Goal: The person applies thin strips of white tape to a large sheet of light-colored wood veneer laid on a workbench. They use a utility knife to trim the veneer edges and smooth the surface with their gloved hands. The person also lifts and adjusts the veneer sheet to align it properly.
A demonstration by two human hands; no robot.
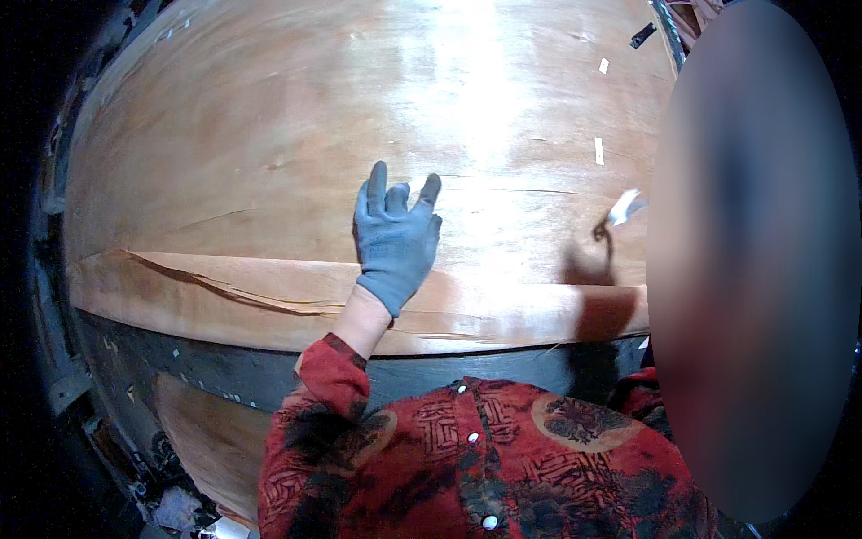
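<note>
My left hand, in a grey-blue work glove, lies on a large thin sheet of wood veneer. Its fingers are spread, some of them bent, and it grips nothing. Beneath my wrist, a narrower veneer strip runs along the near edge, with a long ragged split to the left of the wrist. A small white piece, smeared by motion, shows at the right beside a dark curved shadow. My right hand cannot be seen; a large blurred oval covers that side.
Two small white tape pieces stick to the veneer at the right, with a black piece near the far right corner. A dark table edge borders the near side. Another brown sheet sits lower left.
</note>
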